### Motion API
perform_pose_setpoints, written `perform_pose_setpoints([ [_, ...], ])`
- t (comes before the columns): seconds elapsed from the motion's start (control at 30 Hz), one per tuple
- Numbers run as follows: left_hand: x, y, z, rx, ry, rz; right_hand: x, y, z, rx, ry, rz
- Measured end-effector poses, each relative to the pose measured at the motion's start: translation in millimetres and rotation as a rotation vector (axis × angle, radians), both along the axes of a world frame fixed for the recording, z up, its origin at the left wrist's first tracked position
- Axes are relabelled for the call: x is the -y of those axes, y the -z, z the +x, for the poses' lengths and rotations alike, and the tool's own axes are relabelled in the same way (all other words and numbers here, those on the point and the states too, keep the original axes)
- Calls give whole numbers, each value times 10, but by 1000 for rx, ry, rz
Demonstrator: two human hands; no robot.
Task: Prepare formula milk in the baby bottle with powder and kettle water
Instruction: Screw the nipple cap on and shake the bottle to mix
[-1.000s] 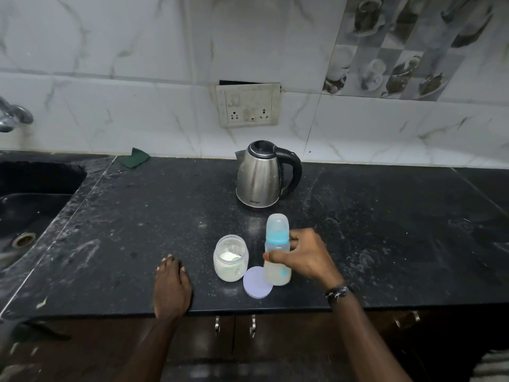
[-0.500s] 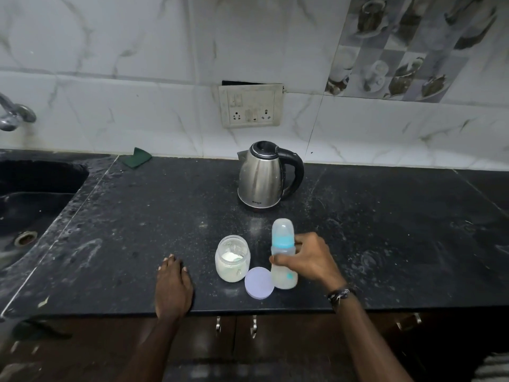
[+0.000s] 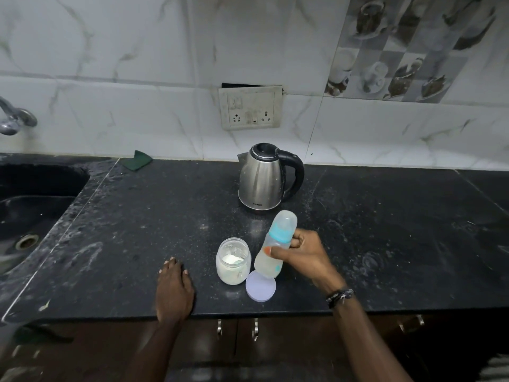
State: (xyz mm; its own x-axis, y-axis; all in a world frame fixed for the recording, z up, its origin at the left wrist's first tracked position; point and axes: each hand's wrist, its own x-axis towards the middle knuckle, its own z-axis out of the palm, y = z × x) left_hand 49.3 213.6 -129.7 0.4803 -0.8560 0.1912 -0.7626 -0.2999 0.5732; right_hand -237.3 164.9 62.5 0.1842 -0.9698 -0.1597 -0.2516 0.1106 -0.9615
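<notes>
Translucent capped baby bottle [image 3: 275, 245], cloudy-filled, tilted at lower centre, gripped by right hand [image 3: 301, 255], seemingly for shaking; left hand [image 3: 173, 292] flat, empty, bracing on black countertop [image 3: 137, 216]; open powder jar [image 3: 233, 260], lid [image 3: 260, 286], steel kettle [image 3: 264, 179] nearby.

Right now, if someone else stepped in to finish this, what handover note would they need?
Right hand: gripping the baby bottle, capped, tilted, cloudy liquid inside.
Left hand: flat on the counter edge, empty.
Powder jar: open beside the bottle, its lid lying in front.
Kettle: behind, lid closed.
Done, apparently: powder and water in, cap on.
Left: finish mixing, close the jar.
</notes>
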Motion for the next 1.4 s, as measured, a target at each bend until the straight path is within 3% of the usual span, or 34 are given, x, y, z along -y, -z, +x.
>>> perform_pose_setpoints([
  [0.07,4,4,-2,-4,2,-3,1,-51,-39,-40,-26,32],
  [0.17,6,14,-5,4,2,-17,15,-40,-105,-139,55,-83],
  [0.33,1,0,-8,-1,-1,-16,9,-21,-192,-96,48,-18],
  [0.43,-2,-17,-13,3,-1,-11,-1,11,-179,-253,77,-101],
  [0.57,5,4,0,-3,7,-7,-21,34,-112,-173,35,-13],
  [0.67,1,10,5,5,11,-5,-34,40,-93,-243,63,-98],
  [0.73,-3,6,11,6,11,-5,-38,46,-82,-186,69,-119],
  [0.83,-4,10,7,-1,15,-17,-54,46,-91,-138,32,-31],
  [0.93,-3,16,-2,-4,18,-37,-56,54,-121,-230,64,-101],
  [1.2,-7,24,-2,4,18,-29,-9,8,-135,-145,52,-110],
  [1.4,-4,26,2,-6,12,-29,-48,-49,-119,30,28,-68],
])
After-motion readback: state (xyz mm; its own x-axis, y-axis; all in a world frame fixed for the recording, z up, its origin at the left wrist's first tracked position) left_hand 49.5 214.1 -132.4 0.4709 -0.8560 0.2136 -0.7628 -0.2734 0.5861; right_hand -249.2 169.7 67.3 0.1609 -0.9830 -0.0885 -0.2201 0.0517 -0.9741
